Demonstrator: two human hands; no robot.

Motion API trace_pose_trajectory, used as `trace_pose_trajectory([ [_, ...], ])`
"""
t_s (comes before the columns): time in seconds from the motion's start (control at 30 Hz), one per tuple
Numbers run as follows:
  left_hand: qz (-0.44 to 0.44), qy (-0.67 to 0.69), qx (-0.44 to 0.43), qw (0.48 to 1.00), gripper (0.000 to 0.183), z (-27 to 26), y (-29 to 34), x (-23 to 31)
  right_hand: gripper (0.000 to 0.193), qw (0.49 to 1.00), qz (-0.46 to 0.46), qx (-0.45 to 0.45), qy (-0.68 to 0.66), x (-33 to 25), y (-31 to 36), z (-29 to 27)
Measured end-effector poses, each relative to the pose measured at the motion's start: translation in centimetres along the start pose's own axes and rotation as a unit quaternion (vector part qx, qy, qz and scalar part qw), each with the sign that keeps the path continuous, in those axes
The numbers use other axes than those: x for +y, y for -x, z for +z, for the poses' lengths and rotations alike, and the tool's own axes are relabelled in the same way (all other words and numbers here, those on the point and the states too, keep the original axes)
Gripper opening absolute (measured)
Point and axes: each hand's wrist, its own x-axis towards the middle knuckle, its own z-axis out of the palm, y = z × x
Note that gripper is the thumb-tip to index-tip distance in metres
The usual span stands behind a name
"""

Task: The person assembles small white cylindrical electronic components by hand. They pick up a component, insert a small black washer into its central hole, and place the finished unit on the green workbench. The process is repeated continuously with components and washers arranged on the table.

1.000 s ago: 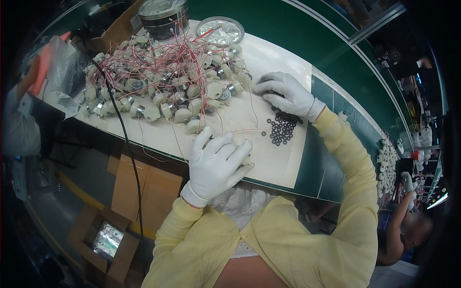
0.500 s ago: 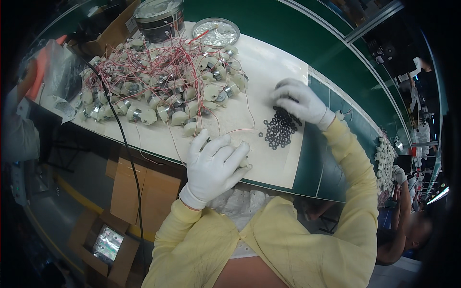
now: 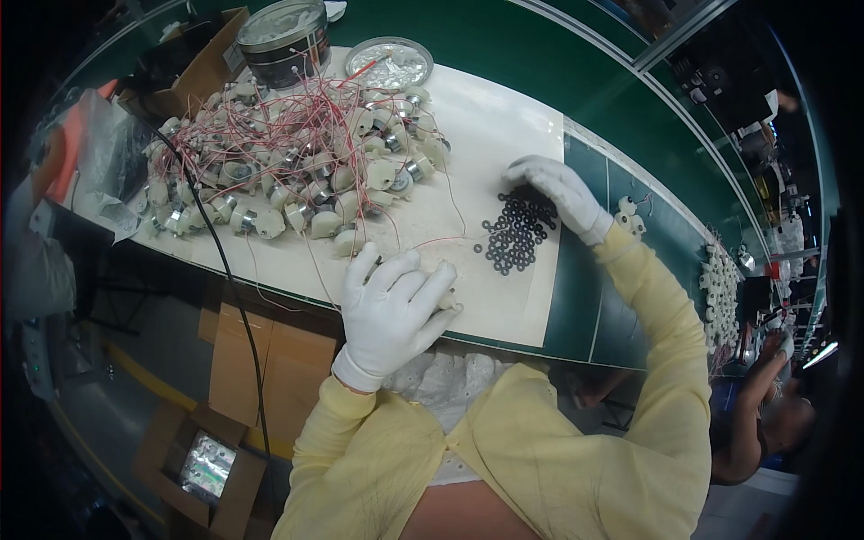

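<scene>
Rings (image 3: 515, 238) right of motors (image 3: 381, 175)

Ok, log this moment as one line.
left hand: at cream part, grip unclear | right hand: cupped at black ring pile, contents hidden | wired parts: heaped beyond left hand

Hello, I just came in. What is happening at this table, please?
A gloved person is at a table. The left hand holds a pale part, mostly hidden. The right hand curves over the far edge of a pile of small dark rings. Left of that lies a heap of pale-and-metal parts with red wires.
</scene>
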Motion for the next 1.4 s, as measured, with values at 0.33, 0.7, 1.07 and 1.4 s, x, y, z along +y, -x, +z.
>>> trace_pose_trajectory([
  [0.33, -0.101, 0.352, 0.133, 0.921, 0.064, -1.9, -0.1, -1.0, 0.041, 0.98, -0.119, -0.033, 0.156, -1.6, -0.6, 1.0],
  [0.7, -0.143, 0.663, 0.325, 0.659, 0.09, -6.6, 0.9, -5.0, 0.026, 0.922, -0.229, -0.106, 0.294, -5.4, -1.0, 3.2],
  [1.07, -0.194, 0.576, 0.308, 0.732, 0.082, -8.1, 6.7, -4.3, 0.019, 0.891, -0.254, -0.138, 0.351, -5.3, 0.7, 3.4],
  [1.4, -0.18, 0.632, 0.313, 0.685, 0.083, -9.1, 6.6, -2.9, 0.023, 0.859, -0.269, -0.135, 0.414, -7.2, 2.1, 4.5],
])
